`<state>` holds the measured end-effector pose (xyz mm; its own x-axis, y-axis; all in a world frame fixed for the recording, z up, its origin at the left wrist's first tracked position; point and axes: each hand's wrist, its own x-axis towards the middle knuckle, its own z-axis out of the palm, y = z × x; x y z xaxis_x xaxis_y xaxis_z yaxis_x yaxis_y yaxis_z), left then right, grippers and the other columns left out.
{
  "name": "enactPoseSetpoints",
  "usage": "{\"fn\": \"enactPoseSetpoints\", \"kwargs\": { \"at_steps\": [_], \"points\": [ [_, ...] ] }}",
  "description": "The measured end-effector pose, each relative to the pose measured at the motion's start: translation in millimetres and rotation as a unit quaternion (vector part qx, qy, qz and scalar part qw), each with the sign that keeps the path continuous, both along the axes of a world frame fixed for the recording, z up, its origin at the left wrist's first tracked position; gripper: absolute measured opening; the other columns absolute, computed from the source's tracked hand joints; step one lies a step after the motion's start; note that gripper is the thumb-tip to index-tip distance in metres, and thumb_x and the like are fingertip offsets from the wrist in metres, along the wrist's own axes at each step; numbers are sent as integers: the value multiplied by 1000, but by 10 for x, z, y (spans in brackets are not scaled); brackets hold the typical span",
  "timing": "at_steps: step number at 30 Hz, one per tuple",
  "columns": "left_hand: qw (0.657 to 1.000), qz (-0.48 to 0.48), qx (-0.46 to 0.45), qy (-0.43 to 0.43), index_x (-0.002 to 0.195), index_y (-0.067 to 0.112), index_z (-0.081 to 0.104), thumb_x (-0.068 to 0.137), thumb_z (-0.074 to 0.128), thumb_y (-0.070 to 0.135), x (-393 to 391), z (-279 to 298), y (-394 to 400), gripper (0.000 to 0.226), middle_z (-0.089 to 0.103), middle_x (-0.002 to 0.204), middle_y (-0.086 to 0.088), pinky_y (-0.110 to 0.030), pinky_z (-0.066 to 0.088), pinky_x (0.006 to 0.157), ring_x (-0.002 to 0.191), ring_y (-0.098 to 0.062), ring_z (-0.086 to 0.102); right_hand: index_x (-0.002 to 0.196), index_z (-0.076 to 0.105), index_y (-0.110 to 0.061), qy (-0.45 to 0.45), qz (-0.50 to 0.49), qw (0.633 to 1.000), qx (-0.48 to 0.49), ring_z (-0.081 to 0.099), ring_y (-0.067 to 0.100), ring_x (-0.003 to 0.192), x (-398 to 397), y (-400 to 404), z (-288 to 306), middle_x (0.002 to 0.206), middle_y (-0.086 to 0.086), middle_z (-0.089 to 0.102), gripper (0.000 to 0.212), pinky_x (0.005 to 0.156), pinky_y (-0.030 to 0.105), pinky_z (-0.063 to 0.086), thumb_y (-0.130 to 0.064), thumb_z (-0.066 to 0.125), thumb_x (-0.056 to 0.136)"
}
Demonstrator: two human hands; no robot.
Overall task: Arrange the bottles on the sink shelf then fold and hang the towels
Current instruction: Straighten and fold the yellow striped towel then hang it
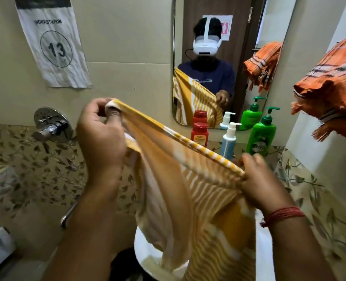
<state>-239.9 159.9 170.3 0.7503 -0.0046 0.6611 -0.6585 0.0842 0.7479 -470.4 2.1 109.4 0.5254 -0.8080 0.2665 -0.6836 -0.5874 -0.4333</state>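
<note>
A yellow and white striped towel (190, 191) is stretched between my hands above the white sink (147, 252). My left hand (101, 134) pinches one upper corner, held high. My right hand (259, 177) grips the other end of the top edge, lower and to the right. The rest of the towel droops into the sink. Three bottles stand in a row on the sink shelf behind the towel: a red one (200, 133), a white and blue pump bottle (229, 138) and a green pump bottle (261, 134). An orange checked towel (328, 86) hangs on the right wall.
A mirror (218, 57) above the shelf reflects a person with a headset, the bottles and both towels. A chrome tap valve (50, 126) juts from the left wall. A paper sign reading 13 (54, 43) is taped above it. A metal bar (68, 213) sits lower left.
</note>
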Motion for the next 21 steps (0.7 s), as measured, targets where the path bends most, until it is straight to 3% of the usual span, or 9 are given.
{"fn": "enactPoseSetpoints", "kwargs": {
  "at_steps": [2,5,7,9,12,15,17,19,21],
  "points": [
    [989,13,144,-34,123,18,64,95,62,16,134,-14,-15,28,63,119,0,-11,39,84,106,-10,59,111,51,-20,-54,39,998,20,55,23,91,-28,18,101,106,1,52,37,59,26,40,1,62,83],
    [915,-251,305,-80,149,25,44,87,77,20,-168,-119,-176,70,52,146,7,-14,38,100,123,-2,54,110,52,-19,-180,120,976,3,59,20,84,174,233,390,94,0,64,41,62,30,41,9,54,79],
    [835,-452,306,-73,151,24,42,84,79,21,-440,-205,-267,76,55,145,6,-18,45,100,123,1,56,100,55,-18,-202,154,967,-31,59,20,76,333,353,490,86,3,66,28,64,33,39,0,53,78],
    [810,-493,303,-90,134,20,59,85,77,20,-521,-294,-343,52,69,120,8,-29,53,93,109,-3,64,91,57,-18,-192,169,966,-46,56,21,71,409,401,522,75,1,62,16,61,35,37,-8,55,78],
    [860,-418,273,-105,96,20,70,92,64,29,-495,-274,-336,12,69,80,10,-32,48,68,76,-1,59,85,55,-20,-122,146,977,-96,56,26,72,371,335,511,71,-1,56,9,59,38,37,-12,58,82],
    [905,-332,232,-128,71,25,61,97,61,16,-539,-236,-267,27,57,60,14,-20,33,53,56,1,47,95,57,-21,-49,93,981,-164,54,26,88,291,294,377,90,0,54,16,66,34,43,-13,52,83],
    [942,-248,189,-127,75,22,62,90,56,8,-516,-213,-193,22,59,61,6,-26,34,51,55,-6,49,103,57,-22,-13,64,986,-151,48,22,98,188,271,225,104,-1,48,22,74,31,42,-14,53,83],
    [977,-121,150,-94,89,17,68,83,49,5,-284,-215,-115,23,65,70,1,-33,40,57,63,-15,58,107,56,-28,18,47,997,-54,47,20,101,-8,219,79,106,-4,43,24,77,31,40,-16,58,86],
    [983,-22,163,-75,100,16,71,85,50,0,22,-214,-28,31,72,85,-7,-29,41,63,78,-23,66,105,52,-32,39,24,999,22,50,21,96,-241,155,14,107,-3,45,32,74,31,39,-11,63,85]
  ]
}}
